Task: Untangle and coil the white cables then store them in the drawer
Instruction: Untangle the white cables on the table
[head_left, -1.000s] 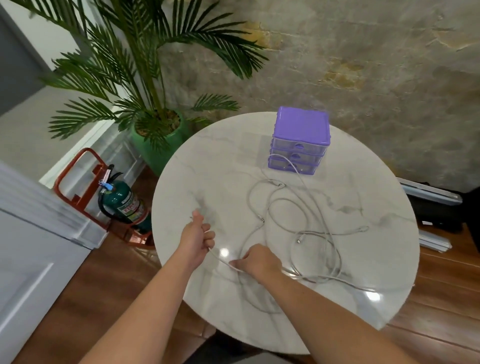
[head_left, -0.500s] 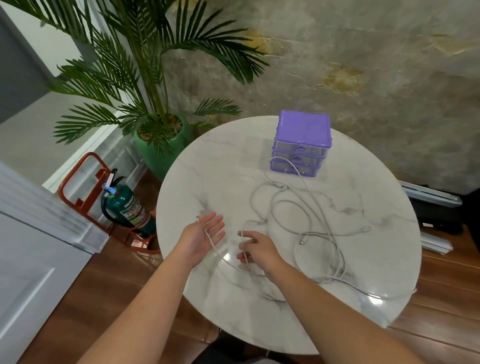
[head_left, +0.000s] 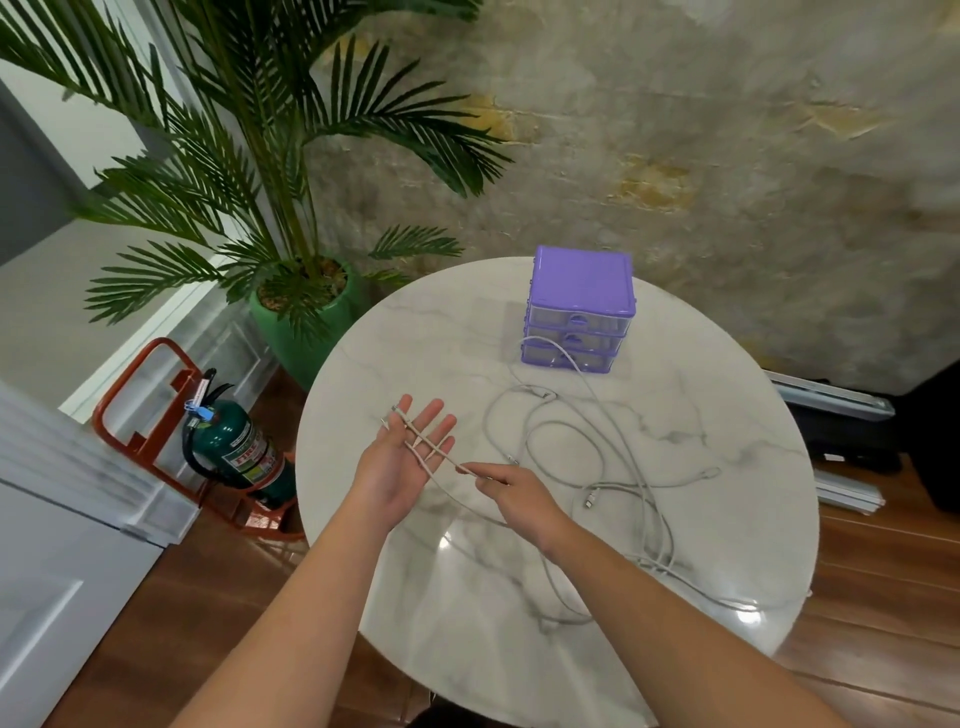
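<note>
L hand (head_left: 400, 462) flat, palm up, fingers spread; a cable (head_left: 431, 449) end lies across them, long axis running from plug tip at far-left toward R hand (head_left: 519, 501), which pinches it, prob. thumb & forefinger. Other cables (head_left: 587, 452) tangled on table (head_left: 415, 353), one looping up to the closed drawers (head_left: 579, 317).

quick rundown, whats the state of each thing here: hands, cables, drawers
left hand: open, palm up, fingers spread, cable end lying across them
right hand: pinching the same cable
white cables: loose and tangled on the round marble table, not coiled
purple plastic three-drawer unit: all drawers shut, one cable loop lying against the bottom front
</note>
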